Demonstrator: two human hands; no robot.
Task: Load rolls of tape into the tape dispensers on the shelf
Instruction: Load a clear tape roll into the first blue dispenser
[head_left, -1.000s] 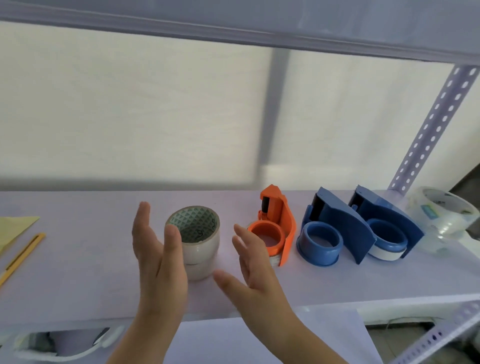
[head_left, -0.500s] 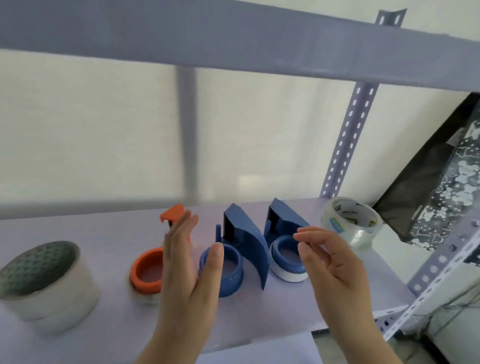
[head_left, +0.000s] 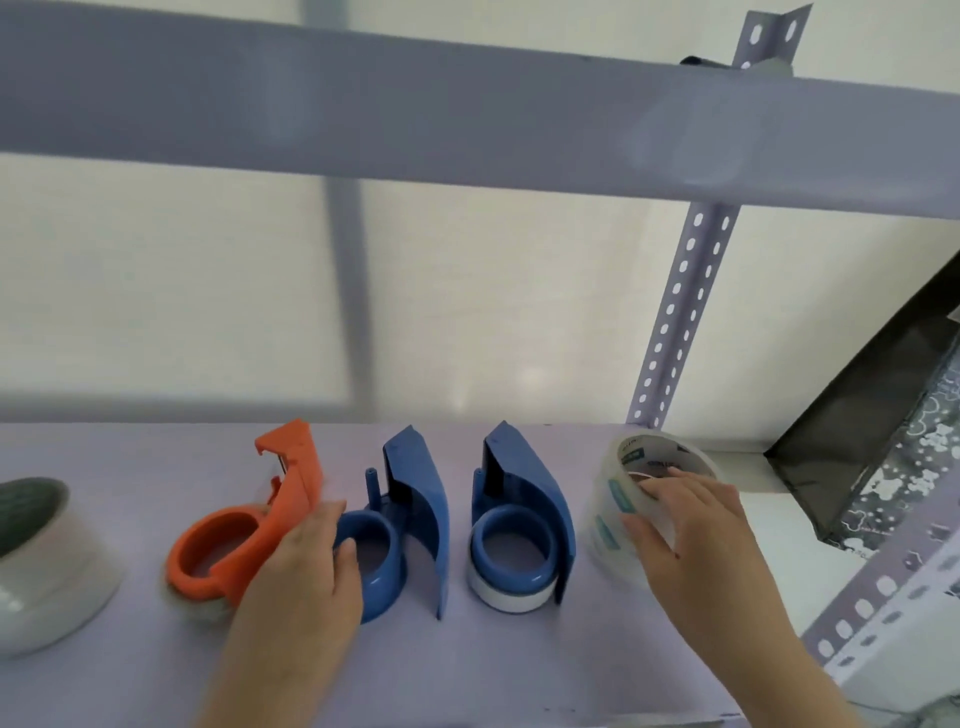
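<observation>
Near the shelf's (head_left: 519, 675) right edge, the right hand (head_left: 696, 525) grips a clear plastic tape roll (head_left: 618, 499), its label unreadable; the left hand (head_left: 306, 566), blurred, curls on the empty blue plastic tape dispenser (head_left: 410, 519).

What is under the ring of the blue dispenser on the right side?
Under the ring of the right blue dispenser sits a white roll of tape; only its front edge shows. The rest is covered by the ring and the blue guard, so its core cannot be seen.
</observation>
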